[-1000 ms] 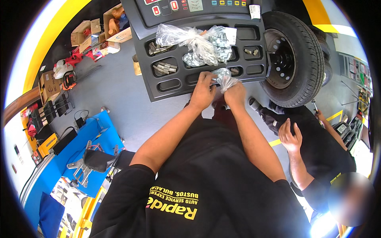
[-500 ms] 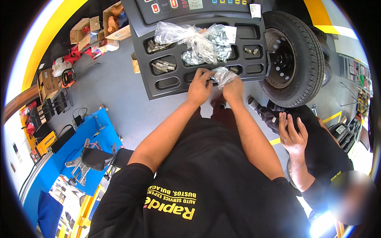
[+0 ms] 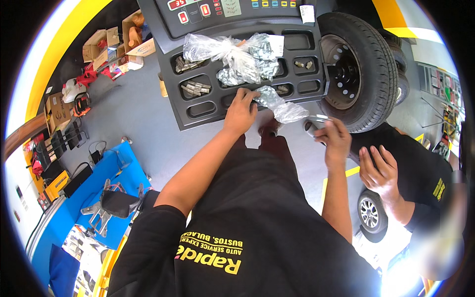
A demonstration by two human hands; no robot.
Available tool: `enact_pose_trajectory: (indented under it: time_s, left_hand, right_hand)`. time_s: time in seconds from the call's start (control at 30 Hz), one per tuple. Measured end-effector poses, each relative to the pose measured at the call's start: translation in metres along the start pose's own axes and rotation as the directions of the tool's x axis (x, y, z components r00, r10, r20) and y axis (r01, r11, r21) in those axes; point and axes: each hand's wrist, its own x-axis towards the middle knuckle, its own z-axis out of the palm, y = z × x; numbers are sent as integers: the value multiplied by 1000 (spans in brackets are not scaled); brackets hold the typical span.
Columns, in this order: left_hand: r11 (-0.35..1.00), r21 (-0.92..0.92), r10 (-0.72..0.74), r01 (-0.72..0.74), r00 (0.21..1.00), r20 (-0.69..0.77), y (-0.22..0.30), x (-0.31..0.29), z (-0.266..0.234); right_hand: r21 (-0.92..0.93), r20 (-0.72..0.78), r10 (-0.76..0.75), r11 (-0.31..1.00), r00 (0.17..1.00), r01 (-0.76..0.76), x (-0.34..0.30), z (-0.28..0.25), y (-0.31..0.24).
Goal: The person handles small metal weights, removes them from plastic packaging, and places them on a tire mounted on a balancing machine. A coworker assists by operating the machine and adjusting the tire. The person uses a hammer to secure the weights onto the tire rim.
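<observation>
In the upper centre of the frame, a small clear plastic bag of silvery metal pieces (image 3: 272, 100) lay at the lower edge of a black plastic worktop with moulded compartments (image 3: 190, 119), its loose end trailing past that edge toward the lower right. The left hand (image 3: 241, 113) was at the bag's left end, fingers bent and fingertips touching it; whether its grip was closed on the plastic could not be told. The right hand (image 3: 335, 141), right of centre, was off the bag with fingers curled; a slim, pale, shiny object (image 3: 320, 118) showed at its fingertips, but blur hid whether the grip held it.

Above the small bag sat a larger bunched clear plastic bag (image 3: 225, 53), also with metal pieces. Loose grey metal pieces (image 3: 196, 88) lay in compartments to its left. A black rubber tyre on a dark steel wheel (image 3: 378, 74) stood at upper right. Below it, a co-worker's raised hand (image 3: 380, 169) was near the right hand.
</observation>
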Motion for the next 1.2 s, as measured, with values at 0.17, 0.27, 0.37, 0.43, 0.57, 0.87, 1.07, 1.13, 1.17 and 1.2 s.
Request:
enact_pose_trajectory:
  time_s: [0.17,0.27,0.37,0.43,0.57,0.87,1.07,1.13,1.17,1.2]
  left_hand:
    - [972,-180,-158,149,987,-35,-8,13,-25]
    - [873,-390,-360,293,926,-110,-11,37,-55]
    - [796,-494,-500,351,841,-207,-7,64,-79]
    - [742,-566,-561,359,795,-232,0,83,-89]
    - [708,-581,-583,403,797,-158,10,114,-102]
    - [712,-683,-468,163,836,-288,40,111,-108]
    - [535,-844,-459,-35,827,-325,26,60,-99]
    - [406,-914,-596,17,763,-250,10,61,-106]
    - [391,-920,-607,30,760,-234,1,64,-109]
    - [400,-916,-560,15,795,-232,-6,71,-112]
  right_hand:
    - [625,-178,34,776,984,86,8,-80,10]
    - [800,48,-190,595,981,76,9,-121,13]
    - [775,76,-215,627,974,78,4,-146,9]
    - [752,86,-234,653,968,91,-2,-158,3]
    - [720,122,-228,690,966,72,-2,-170,-9]
    - [755,289,-235,652,928,-69,36,-171,-24]
    - [302,353,-63,952,934,-50,66,-105,-20]
    - [140,376,-55,990,925,2,76,-75,-26]
    - [64,400,-67,997,914,45,81,-58,-31]
    - [-17,418,-67,997,906,81,87,-40,-36]
